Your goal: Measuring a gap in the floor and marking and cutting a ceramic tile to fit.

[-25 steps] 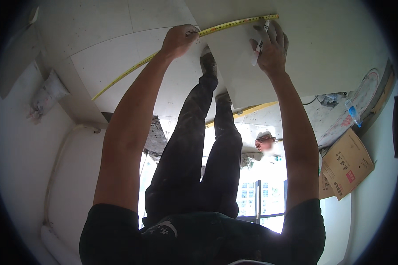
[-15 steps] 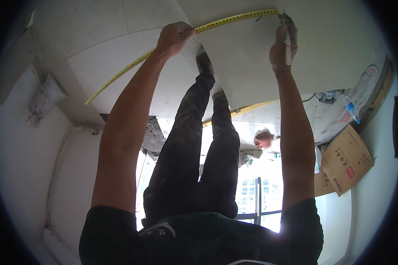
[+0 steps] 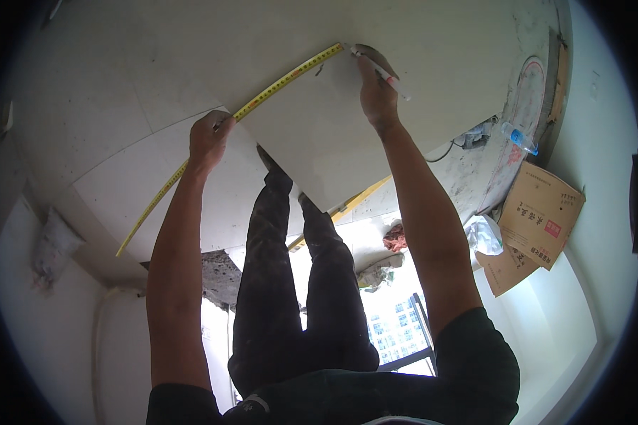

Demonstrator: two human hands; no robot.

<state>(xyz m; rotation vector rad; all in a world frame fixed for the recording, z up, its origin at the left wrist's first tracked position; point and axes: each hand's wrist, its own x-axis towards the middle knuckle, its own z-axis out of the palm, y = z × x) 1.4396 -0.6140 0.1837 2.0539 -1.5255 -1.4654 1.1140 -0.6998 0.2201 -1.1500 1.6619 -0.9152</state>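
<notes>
Note yellow tape measure (image 3: pixel 288 78) crossing grey panel's (image 3: pixel 333 142) left edge, gripped near there in left hand (image 3: pixel 211 139); note pen (image 3: pixel 398 86) gripped in right hand (image 3: pixel 378 93) beside tape measure's end. Expect light, springy handling, prone to buckling; pinch by long edges.

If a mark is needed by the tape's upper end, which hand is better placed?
The right hand, I'd judge: it holds the white pen with one end close to that end of the yellow tape. The left hand grips the tape farther down.
</notes>
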